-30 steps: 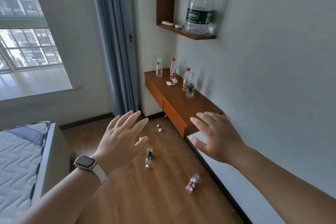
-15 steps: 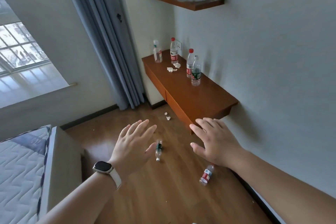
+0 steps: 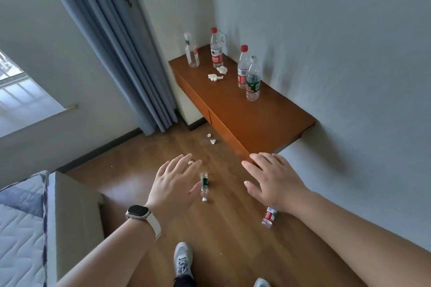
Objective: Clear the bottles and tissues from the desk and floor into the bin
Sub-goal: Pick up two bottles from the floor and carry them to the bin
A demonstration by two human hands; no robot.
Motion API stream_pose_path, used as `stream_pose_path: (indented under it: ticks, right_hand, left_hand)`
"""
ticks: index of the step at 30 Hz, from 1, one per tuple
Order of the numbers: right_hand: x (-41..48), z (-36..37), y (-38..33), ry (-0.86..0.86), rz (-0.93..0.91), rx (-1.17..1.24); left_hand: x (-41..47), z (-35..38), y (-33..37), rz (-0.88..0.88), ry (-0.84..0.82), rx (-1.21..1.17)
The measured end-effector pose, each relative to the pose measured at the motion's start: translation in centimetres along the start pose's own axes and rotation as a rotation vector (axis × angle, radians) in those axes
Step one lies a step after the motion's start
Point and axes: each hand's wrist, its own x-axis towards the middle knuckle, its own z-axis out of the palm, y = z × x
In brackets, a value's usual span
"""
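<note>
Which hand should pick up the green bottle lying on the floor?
Probably the left hand: it is open, and in this view its thumb lies right beside the green-label bottle. The right hand, also open, appears nearer the red-label bottle.

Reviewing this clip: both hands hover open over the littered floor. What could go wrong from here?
The green-label bottle and red-label bottle lie on their sides on the floor just ahead of the shoe; a step could kick or roll them. One floor tissue shows only between the fingers of the left hand and may be missed. On the desk, two upright bottles stand tight together; grabbing one might topple the other.
</note>
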Motion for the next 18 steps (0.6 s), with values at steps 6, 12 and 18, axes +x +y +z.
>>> stream_pose_path:
  ticks: [6, 12, 18]
  right_hand:
    - [4.6, 2.8, -2.5, -0.065, 0.136, 0.027]
    - [9.6, 6.7, -5.9, -0.151, 0.283, 0.059]
    - [13.6, 12.8, -6.2, -0.237, 0.367, 0.124]
  left_hand:
    - [5.7, 2.6, -6.8, 0.095, -0.061, -0.070]
    - [10.6, 6.8, -14.0, 0.171, -0.147, -0.149]
    - [13.8, 13.0, -17.0, 0.205, -0.191, -0.137]
